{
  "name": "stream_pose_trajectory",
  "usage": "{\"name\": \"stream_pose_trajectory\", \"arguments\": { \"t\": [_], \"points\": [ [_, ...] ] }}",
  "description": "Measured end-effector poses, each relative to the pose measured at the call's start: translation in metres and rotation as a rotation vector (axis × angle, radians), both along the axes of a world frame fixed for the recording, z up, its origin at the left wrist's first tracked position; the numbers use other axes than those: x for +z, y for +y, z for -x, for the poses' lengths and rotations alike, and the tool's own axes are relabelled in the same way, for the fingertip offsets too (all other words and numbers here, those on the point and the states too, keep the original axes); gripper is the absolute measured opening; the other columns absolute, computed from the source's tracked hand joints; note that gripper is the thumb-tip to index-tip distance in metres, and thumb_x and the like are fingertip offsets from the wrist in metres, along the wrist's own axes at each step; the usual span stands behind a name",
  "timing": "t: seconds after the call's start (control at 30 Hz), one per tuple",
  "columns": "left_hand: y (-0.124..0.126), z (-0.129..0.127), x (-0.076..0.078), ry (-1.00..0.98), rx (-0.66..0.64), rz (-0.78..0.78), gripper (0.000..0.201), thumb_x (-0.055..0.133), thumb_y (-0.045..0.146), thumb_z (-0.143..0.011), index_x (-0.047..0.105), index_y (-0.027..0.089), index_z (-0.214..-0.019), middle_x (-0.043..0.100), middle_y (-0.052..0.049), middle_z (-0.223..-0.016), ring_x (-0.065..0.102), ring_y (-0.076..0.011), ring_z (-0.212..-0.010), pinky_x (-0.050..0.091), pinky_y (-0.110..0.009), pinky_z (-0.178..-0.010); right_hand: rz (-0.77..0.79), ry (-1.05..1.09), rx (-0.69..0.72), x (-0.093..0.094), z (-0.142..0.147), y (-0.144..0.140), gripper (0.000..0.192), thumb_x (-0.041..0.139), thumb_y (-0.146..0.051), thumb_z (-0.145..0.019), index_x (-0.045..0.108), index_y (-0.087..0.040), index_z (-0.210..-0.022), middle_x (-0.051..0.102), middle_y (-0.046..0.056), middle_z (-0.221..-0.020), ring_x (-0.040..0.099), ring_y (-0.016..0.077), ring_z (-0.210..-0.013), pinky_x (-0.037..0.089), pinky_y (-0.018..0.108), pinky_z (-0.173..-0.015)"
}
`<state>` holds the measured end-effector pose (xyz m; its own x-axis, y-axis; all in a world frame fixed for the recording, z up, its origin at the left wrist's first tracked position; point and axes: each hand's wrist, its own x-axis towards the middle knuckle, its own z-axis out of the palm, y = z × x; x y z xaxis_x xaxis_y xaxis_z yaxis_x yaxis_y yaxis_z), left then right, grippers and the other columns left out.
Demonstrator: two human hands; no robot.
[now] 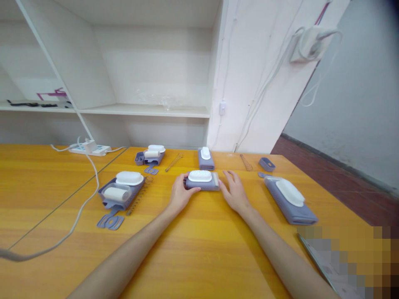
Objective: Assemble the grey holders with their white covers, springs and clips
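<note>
The left hand [180,195] curls round the left end of a small grey case [202,182] with a white brush [200,175] set on top, thumb along its front edge, fingers behind; the right hand [234,193] lies open and flat on the orange surface [199,249], fingertips just touching or nearly touching the case's right end, holding nothing. The case sits mid-surface, just ahead of both hands. The brush looks only seated, not clipped, so I judge that a tilt or a one-sided squeeze could tip it off; with only one hand gripping, a push from the right could also skid the case toward the left. Loose parts lie near: a spring [173,162] behind the case, another spring [246,162] to the right, and a third [137,197] beside the left tray [120,193], any of which a sweeping forearm might roll away. That tray holds a white roller and carries a white pad on its rim. A farther tray [149,157] holds similar white pieces. A small grey cup [267,164] looks empty. A closed long case [291,200] at right bears a white oval. A cable [84,203] trails across the left side and could snag.
</note>
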<state>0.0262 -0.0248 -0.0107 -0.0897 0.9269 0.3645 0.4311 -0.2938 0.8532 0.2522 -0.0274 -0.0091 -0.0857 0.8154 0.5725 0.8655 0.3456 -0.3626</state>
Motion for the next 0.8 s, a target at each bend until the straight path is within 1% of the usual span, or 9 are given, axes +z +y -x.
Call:
{"name": "stream_pose_trajectory", "arguments": {
  "t": [0.1, 0.17, 0.27, 0.33, 0.5, 0.63, 0.7, 0.8],
  "points": [
    [0.000, 0.001, 0.000, 0.031, 0.018, -0.026, 0.056, 0.079, 0.033, -0.058, 0.056, 0.019, -0.107, 0.060, -0.007, -0.107, 0.056, -0.0216, -0.099, 0.041, -0.035, -0.086, 0.028, -0.007, -0.138, -0.005, -0.017, 0.017, 0.050, 0.037, -0.044, -0.090, 0.047, -0.010, -0.126, 0.045, 0.018, -0.128, 0.041, 0.0265, -0.121, 0.033, 0.044, -0.103],
    [0.000, 0.000, 0.000, 0.035, 0.018, -0.026, 0.055, 0.078, 0.031, -0.058, 0.056, 0.019, -0.107, 0.060, -0.007, -0.107, 0.055, -0.0215, -0.101, 0.041, -0.035, -0.088, 0.054, -0.054, -0.206, -0.007, -0.029, 0.027, 0.052, 0.038, -0.044, -0.088, 0.047, -0.009, -0.127, 0.044, 0.019, -0.129, 0.040, 0.0277, -0.121, 0.032, 0.044, -0.102],
    [0.000, 0.000, 0.000, 0.037, 0.019, -0.019, 0.055, 0.078, 0.031, -0.059, 0.056, 0.020, -0.108, 0.059, -0.006, -0.107, 0.055, -0.0214, -0.100, 0.041, -0.034, -0.087, 0.074, -0.119, -0.322, -0.005, -0.046, 0.039, 0.053, 0.038, -0.044, -0.088, 0.045, -0.010, -0.128, 0.042, 0.019, -0.131, 0.038, 0.0290, -0.122, 0.030, 0.045, -0.102],
    [0.000, 0.000, 0.000, 0.041, 0.022, -0.011, 0.056, 0.078, 0.032, -0.059, 0.056, 0.020, -0.109, 0.060, -0.006, -0.107, 0.055, -0.0217, -0.100, 0.041, -0.035, -0.086, 0.099, -0.165, -0.374, -0.001, -0.056, 0.047, 0.054, 0.038, -0.044, -0.087, 0.042, -0.012, -0.131, 0.041, 0.018, -0.133, 0.035, 0.0296, -0.124, 0.028, 0.045, -0.102],
    [-0.001, 0.000, 0.001, 0.024, 0.013, -0.013, 0.056, 0.078, 0.031, -0.059, 0.056, 0.020, -0.109, 0.059, -0.007, -0.108, 0.055, -0.0217, -0.100, 0.040, -0.034, -0.087, 0.197, -0.234, -0.461, 0.006, -0.070, 0.066, 0.060, 0.038, -0.049, -0.086, 0.034, -0.018, -0.137, 0.031, 0.016, -0.142, 0.025, 0.0324, -0.130, 0.021, 0.050, -0.103],
    [-0.001, 0.000, 0.002, 0.007, 0.016, -0.020, 0.055, 0.078, 0.031, -0.059, 0.055, 0.020, -0.108, 0.059, -0.006, -0.106, 0.054, -0.0211, -0.099, 0.040, -0.034, -0.088, 0.286, -0.189, -0.503, 0.002, -0.077, 0.078, 0.064, 0.036, -0.053, -0.085, 0.028, -0.023, -0.141, 0.027, 0.015, -0.145, 0.022, 0.0349, -0.132, 0.020, 0.055, -0.101],
    [-0.001, 0.000, 0.002, 0.003, 0.019, -0.020, 0.055, 0.078, 0.031, -0.058, 0.055, 0.020, -0.108, 0.059, -0.006, -0.105, 0.055, -0.0211, -0.098, 0.041, -0.034, -0.087, 0.345, -0.157, -0.516, -0.002, -0.082, 0.083, 0.063, 0.036, -0.054, -0.084, 0.031, -0.024, -0.140, 0.028, 0.016, -0.144, 0.024, 0.0374, -0.130, 0.021, 0.059, -0.099],
    [0.000, 0.001, 0.000, 0.005, 0.019, -0.022, 0.056, 0.078, 0.031, -0.059, 0.055, 0.020, -0.109, 0.059, -0.006, -0.105, 0.055, -0.0210, -0.098, 0.041, -0.034, -0.087, 0.433, -0.124, -0.516, -0.006, -0.088, 0.087, 0.057, 0.036, -0.053, -0.084, 0.044, -0.024, -0.132, 0.029, 0.017, -0.143, 0.032, 0.0402, -0.125, 0.023, 0.062, -0.095]
  ]
}}
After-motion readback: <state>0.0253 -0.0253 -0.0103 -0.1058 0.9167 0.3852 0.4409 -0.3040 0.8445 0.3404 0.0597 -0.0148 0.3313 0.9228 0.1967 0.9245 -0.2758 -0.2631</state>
